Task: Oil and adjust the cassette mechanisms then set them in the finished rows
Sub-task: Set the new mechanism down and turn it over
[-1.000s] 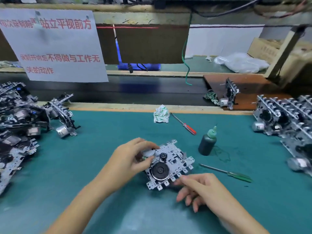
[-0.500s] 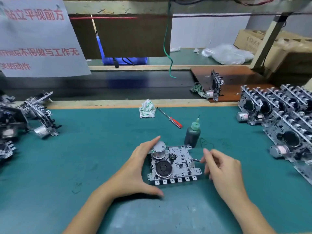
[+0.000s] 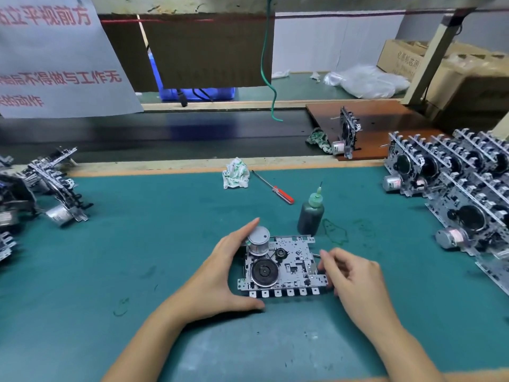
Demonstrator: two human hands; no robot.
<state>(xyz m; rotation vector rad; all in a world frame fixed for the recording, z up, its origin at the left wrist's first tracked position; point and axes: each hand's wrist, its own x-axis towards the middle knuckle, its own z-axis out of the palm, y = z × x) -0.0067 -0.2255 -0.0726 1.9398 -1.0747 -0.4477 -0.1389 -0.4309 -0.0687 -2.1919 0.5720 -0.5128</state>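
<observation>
Low in the frame's centre, the cassette mechanism (image 3: 281, 267) lies flat. The left hand (image 3: 220, 274) braces it, fingers straight; the right hand (image 3: 351, 279) pinches a thin tool. It looks light, stiff and sharp-edged, best held by its edges.

Both forearms bare, no sleeves or gloves.

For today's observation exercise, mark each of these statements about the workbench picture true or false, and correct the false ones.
1. The flat metal cassette mechanism lies between both hands. True.
2. The dark oil bottle with the green nozzle lies tipped over. False: it stands upright.
3. The red-handled screwdriver is in the right hand. False: it lies on the green mat.
4. The left hand touches the mechanism's round silver motor. True.
5. Rows of upright mechanisms stand at the right. True.
</observation>
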